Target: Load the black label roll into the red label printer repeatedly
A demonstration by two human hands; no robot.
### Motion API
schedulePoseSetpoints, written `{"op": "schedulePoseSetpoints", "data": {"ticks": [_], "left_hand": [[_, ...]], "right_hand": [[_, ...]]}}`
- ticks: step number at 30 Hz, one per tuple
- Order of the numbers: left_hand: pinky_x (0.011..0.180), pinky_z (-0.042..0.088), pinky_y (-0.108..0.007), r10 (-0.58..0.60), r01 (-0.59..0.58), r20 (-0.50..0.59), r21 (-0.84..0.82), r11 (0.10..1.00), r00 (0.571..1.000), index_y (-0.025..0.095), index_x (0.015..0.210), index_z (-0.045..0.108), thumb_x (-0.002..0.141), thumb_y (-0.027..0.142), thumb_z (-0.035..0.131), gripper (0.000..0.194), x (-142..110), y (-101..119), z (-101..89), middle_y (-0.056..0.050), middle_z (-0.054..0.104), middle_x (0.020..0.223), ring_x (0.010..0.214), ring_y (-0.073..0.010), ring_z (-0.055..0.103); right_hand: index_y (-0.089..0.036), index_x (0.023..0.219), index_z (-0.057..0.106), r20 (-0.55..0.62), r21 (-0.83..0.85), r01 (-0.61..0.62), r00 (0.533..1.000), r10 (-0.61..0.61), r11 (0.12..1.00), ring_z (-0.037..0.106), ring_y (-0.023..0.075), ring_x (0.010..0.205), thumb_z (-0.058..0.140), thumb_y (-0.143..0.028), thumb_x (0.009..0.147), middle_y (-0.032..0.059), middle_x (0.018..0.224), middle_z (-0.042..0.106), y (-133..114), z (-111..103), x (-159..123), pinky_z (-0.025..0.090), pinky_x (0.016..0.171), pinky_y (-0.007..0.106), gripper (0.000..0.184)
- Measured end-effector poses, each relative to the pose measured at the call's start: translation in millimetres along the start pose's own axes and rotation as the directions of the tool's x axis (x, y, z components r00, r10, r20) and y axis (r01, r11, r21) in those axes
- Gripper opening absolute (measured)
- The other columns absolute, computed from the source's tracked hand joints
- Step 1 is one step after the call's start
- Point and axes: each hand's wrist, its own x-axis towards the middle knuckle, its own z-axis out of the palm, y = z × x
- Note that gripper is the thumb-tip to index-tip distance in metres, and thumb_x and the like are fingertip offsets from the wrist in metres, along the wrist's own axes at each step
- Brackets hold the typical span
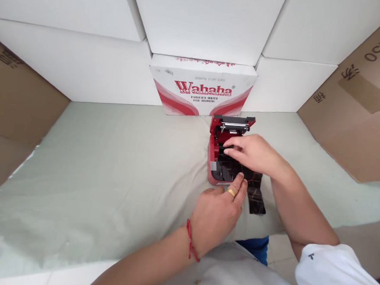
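A small red printer (214,155) sits with its lid open on a pale green cloth (109,176). A dark glossy strip (256,199) runs out of it toward me. My right hand (254,153) reaches into the open compartment, fingers together on the dark roll inside. My left hand (216,214), with a gold ring and a red wrist cord, pinches the strip at the printer's front edge.
A white and red Wahaha water carton (202,87) stands just behind the printer. White foam blocks (84,65) wall the back. Brown cardboard boxes flank the left (13,104) and right (358,106). The cloth's near edge drops off by my body.
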Motion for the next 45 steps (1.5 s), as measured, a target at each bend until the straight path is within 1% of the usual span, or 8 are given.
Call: {"op": "schedulePoseSetpoints", "data": {"ticks": [3, 7, 10, 15, 26, 33, 38, 45], "left_hand": [[0.083, 0.062, -0.047, -0.024, 0.022, -0.026, -0.042, 0.999, 0.999, 0.016, 0.152, 0.061, 0.099, 0.016, 0.055, 0.053, -2.3, 5.1, 0.5, -0.014, 0.061, 0.16, 0.103, -0.0307, 0.076], [0.108, 0.053, -0.056, -0.094, 0.08, -0.088, -0.147, 0.986, 0.992, 0.019, 0.162, 0.05, 0.1, 0.013, 0.053, 0.063, -7.5, 13.9, 3.7, -0.014, 0.062, 0.159, 0.14, -0.0361, 0.063], [0.115, 0.048, -0.055, -0.093, 0.084, -0.12, -0.083, 0.993, 0.988, 0.015, 0.155, 0.056, 0.101, 0.014, 0.051, 0.055, -9.6, 18.4, 4.6, -0.016, 0.065, 0.155, 0.144, -0.0362, 0.062], [0.112, 0.051, -0.057, -0.097, 0.101, -0.137, 0.021, 0.995, 0.986, 0.015, 0.137, 0.07, 0.099, 0.014, 0.055, 0.041, -10.9, 22.2, 2.7, -0.015, 0.068, 0.153, 0.139, -0.0379, 0.065], [0.106, 0.05, -0.065, -0.159, 0.161, -0.129, 0.005, 0.987, 0.979, 0.021, 0.146, 0.064, 0.098, 0.016, 0.058, 0.05, -2.7, 32.8, 6.6, -0.018, 0.069, 0.151, 0.135, -0.0438, 0.066], [0.106, 0.051, -0.057, -0.184, 0.177, -0.197, -0.053, 0.983, 0.963, 0.013, 0.158, 0.048, 0.098, 0.018, 0.055, 0.061, -6.9, 29.4, 14.4, -0.021, 0.062, 0.158, 0.144, -0.0412, 0.06], [0.105, 0.047, -0.055, -0.241, 0.254, -0.267, 0.017, 0.967, 0.933, 0.012, 0.153, 0.052, 0.098, 0.02, 0.059, 0.056, -15.8, 18.3, 13.1, -0.024, 0.066, 0.15, 0.137, -0.0404, 0.064], [0.105, 0.041, -0.047, -0.2, 0.225, -0.315, 0.046, 0.973, 0.928, 0.013, 0.149, 0.055, 0.1, 0.015, 0.059, 0.049, -16.7, 8.5, 4.6, -0.014, 0.079, 0.132, 0.123, -0.0305, 0.071]], "right_hand": [[-0.025, 0.107, 0.081, -0.325, 0.136, 0.087, 0.945, -0.038, 0.987, 0.071, 0.0199, 0.077, 0.057, -0.04, 0.106, 0.0011, 0.087, 0.08, 5.2, -21.1, -14.0, 0.053, 0.075, 0.032, 0.029], [-0.026, 0.128, 0.075, -0.609, -0.068, 0.072, 0.787, -0.098, 0.995, 0.07, 0.0282, 0.112, 0.049, -0.043, 0.11, 0.0072, 0.121, 0.078, 19.8, -28.9, -4.3, 0.054, 0.102, 0.045, 0.037], [-0.022, 0.145, 0.066, -0.571, -0.138, 0.107, 0.803, -0.167, 0.985, 0.058, 0.0321, 0.139, 0.051, -0.041, 0.108, 0.0112, 0.15, 0.067, 32.1, -19.2, 11.4, 0.043, 0.12, 0.053, 0.044], [-0.017, 0.136, 0.072, -0.419, -0.064, 0.156, 0.892, -0.169, 0.986, 0.061, 0.0339, 0.132, 0.053, -0.034, 0.105, 0.0145, 0.139, 0.073, 36.7, -7.2, 10.6, 0.046, 0.117, 0.052, 0.04], [-0.02, 0.125, 0.079, -0.411, -0.138, 0.088, 0.901, -0.138, 0.987, 0.07, 0.0317, 0.116, 0.052, -0.026, 0.106, 0.0097, 0.126, 0.082, 20.9, -12.4, -27.2, 0.055, 0.101, 0.046, 0.033], [-0.019, 0.123, 0.081, -0.308, -0.112, 0.154, 0.934, -0.182, 0.982, 0.076, 0.0279, 0.112, 0.051, -0.023, 0.107, 0.0108, 0.128, 0.082, 22.0, 14.8, -50.6, 0.059, 0.1, 0.043, 0.034], [-0.016, 0.126, 0.079, -0.349, -0.098, 0.17, 0.917, -0.194, 0.981, 0.074, 0.0287, 0.119, 0.051, -0.019, 0.106, 0.0122, 0.135, 0.079, 25.7, 36.1, -63.0, 0.06, 0.104, 0.046, 0.035], [-0.013, 0.131, 0.077, -0.39, -0.106, 0.179, 0.897, -0.207, 0.978, 0.072, 0.0286, 0.119, 0.052, -0.014, 0.106, 0.0118, 0.137, 0.078, 24.4, 44.5, -67.9, 0.063, 0.101, 0.046, 0.035]]}}
